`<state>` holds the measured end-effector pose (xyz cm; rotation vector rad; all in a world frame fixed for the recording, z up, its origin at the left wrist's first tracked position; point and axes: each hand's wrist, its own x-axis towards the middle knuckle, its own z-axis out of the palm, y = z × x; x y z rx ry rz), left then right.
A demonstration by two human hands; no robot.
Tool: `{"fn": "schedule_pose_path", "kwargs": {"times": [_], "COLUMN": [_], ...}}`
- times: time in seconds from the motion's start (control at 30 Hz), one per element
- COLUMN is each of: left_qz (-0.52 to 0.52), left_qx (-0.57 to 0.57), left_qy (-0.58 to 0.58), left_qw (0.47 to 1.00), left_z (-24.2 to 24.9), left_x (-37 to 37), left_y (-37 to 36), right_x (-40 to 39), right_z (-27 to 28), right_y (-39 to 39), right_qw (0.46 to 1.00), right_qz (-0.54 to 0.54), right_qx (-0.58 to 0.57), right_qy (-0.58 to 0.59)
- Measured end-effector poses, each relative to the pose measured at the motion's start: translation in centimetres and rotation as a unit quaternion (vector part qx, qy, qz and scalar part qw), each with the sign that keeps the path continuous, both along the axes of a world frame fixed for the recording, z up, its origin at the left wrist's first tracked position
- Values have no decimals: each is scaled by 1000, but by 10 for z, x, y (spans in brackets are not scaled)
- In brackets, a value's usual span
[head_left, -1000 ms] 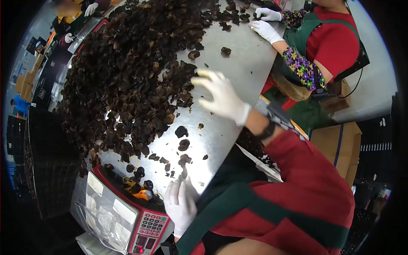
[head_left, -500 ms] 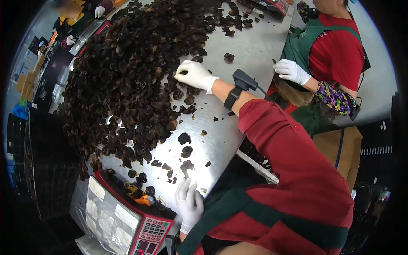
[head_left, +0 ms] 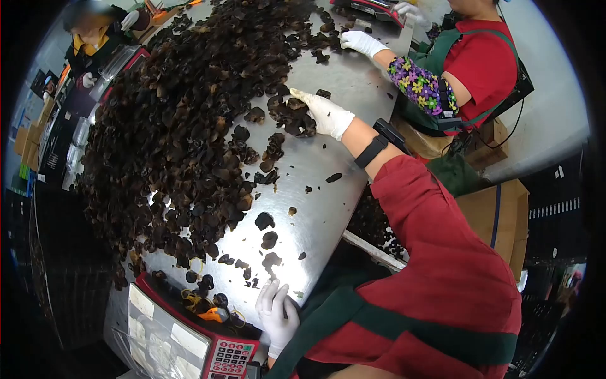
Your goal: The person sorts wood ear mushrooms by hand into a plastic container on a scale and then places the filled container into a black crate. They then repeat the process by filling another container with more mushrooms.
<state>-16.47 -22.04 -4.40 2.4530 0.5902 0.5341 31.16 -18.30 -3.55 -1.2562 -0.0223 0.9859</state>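
Observation:
Dark, curled pieces like dried fungus form a large pile (head_left: 183, 126) on the metal table (head_left: 315, 189). My right hand (head_left: 325, 114), in a white glove, has its fingers stretched out along the right side of a small clump (head_left: 293, 117); its thumb is hidden. Near the table's front edge rests my left hand (head_left: 278, 316), also gloved, its fingers loosely bent and apart with nothing in them. Just beyond its fingertips lies a flat brown piece (head_left: 271, 261). Further loose pieces (head_left: 264, 220) are scattered between the hands.
A red scale (head_left: 232, 357) stands at the front left, beside an orange-handled tool (head_left: 214, 314) and yellow bands. At the right, a co-worker (head_left: 483, 69) reaches a gloved hand (head_left: 363, 43) to the pile's far edge. Another person (head_left: 91, 41) is at the far left. A second scale (head_left: 372, 7) is at the top.
My right hand has moved right and slightly forward, its fingers straightened, with a clump now beside it. The co-worker's hand has moved onto the far part of the table. My left hand has barely moved.

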Motion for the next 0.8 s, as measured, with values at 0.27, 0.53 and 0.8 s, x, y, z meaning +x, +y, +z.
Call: {"fn": "schedule_pose_path", "kwargs": {"times": [0.27, 0.53, 0.8], "left_qz": [6, 11, 13], "left_qx": [-6, 0, 2], "left_qy": [2, -6, -4], "left_qw": [1000, 1000, 1000], "left_z": [5, 4, 2], "left_x": [3, 3, 3], "left_y": [-1, -2, -2], "right_x": [-7, -14, -49], "right_z": [4, 12, -1], "right_y": [-24, -19, 22], "right_qw": [909, 915, 660], "right_qz": [160, 133, 171], "right_qx": [66, 29, -166], "right_qy": [-379, -380, -712]}}
